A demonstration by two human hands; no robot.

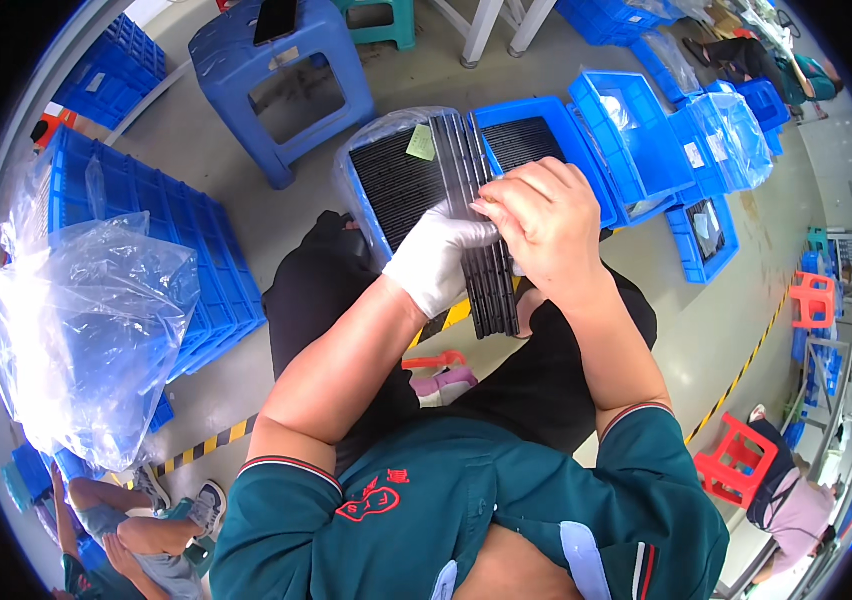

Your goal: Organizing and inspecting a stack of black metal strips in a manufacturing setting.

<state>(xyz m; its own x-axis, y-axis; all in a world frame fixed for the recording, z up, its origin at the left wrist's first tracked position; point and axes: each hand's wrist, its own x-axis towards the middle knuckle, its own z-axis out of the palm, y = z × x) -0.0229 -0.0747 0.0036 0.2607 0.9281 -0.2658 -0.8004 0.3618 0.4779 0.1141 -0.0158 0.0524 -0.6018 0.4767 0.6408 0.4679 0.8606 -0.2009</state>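
My left hand (pixel 436 258), in a white glove, is closed around a bundle of long, thin black strips (pixel 491 292). The strips lie side by side and slant from the bins down toward my lap. My bare right hand (pixel 554 228) has its fingers pinched together against the right edge of the bundle. A tiny orange spot shows at those fingertips; what they pinch is too small to make out. Behind the bundle, a plastic-lined blue bin (pixel 374 238) holds rows of similar black strips (pixel 396 195), with a green paper note (pixel 421 143) on them.
Another blue bin (pixel 601 190) with black strips stands right of the lined one, more blue crates (pixel 636 135) beyond. A blue stool (pixel 276 60) carries a dark phone (pixel 276 20). Stacked blue crates (pixel 166 220) with clear plastic (pixel 96 330) rise at left. Other people sit nearby.
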